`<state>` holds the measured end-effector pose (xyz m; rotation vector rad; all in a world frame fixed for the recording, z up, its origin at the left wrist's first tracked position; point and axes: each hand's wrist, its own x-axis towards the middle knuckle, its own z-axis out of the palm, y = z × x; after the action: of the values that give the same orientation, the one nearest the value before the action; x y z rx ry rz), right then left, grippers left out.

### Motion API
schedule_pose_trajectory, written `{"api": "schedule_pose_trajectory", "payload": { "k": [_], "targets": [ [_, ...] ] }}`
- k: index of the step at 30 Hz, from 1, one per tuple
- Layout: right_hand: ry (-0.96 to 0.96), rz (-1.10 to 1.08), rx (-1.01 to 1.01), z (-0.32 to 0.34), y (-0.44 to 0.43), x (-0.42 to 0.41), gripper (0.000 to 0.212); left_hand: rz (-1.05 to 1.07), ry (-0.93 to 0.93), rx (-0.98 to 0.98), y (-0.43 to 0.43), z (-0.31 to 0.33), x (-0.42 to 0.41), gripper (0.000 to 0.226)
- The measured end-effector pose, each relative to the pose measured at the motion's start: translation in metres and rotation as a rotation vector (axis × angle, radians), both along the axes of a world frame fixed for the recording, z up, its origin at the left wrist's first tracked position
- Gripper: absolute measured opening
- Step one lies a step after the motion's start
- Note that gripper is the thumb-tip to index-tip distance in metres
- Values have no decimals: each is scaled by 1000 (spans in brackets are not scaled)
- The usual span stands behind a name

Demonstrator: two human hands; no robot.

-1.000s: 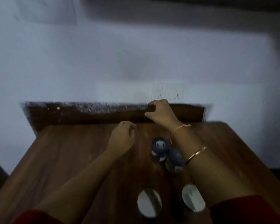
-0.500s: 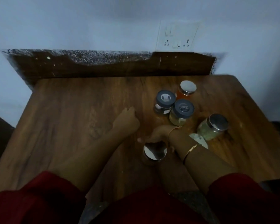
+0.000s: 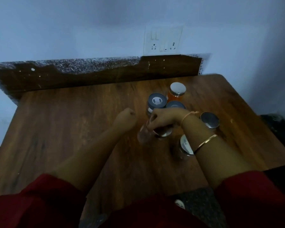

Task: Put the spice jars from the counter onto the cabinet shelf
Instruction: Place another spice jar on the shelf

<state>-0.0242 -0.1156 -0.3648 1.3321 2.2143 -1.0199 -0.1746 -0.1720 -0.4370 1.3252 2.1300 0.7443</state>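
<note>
**A:** Nearest you, a steel-lidded jar (image 3: 185, 145) peeks from under your right forearm on the wood-grain tabletop (image 3: 64, 129).

**B:** Your right hand (image 3: 164, 116) grips the blurred glass jar (image 3: 163, 133) by its round shiny lid. Your left hand (image 3: 125, 119), just beside it, is an empty clenched fist.

**A:** Right of your wrist stands a metal-topped jar (image 3: 210, 120).

**B:** Beyond your hands are a grey-capped jar (image 3: 156, 101) and its grey twin (image 3: 175, 104). The orange jar (image 3: 177, 89) is farthest back.

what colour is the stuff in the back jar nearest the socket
Orange, in the back jar under a silver lid; the head view shows it best.
</note>
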Motion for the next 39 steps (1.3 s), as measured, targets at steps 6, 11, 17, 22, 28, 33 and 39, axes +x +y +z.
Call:
{"api": "schedule_pose_trajectory", "payload": {
  "k": [6,11,17,22,28,33,39],
  "targets": [
    [476,-103,62,73,30,30,58,95,-614,1,20,60,12,38],
    [868,-135,37,110,46,54,57,77,-1347,-37,36,108,28,56],
    [1264,-172,-8,137,71,74,48,-72,-1547,63,48,151,54,59],
    [1692,-361,-127,159,87,78,41,-168,-1501,318,62,193,97,56],
    [1818,-310,-304,187,106,88,50,-194,-1328,581,68,223,146,42],
    [1816,-230,-467,199,117,101,73,-229,-1092,719,72,235,168,45],
    [1821,-140,-526,209,128,109,86,-220,-975,793,79,242,180,55]
  ]
}}
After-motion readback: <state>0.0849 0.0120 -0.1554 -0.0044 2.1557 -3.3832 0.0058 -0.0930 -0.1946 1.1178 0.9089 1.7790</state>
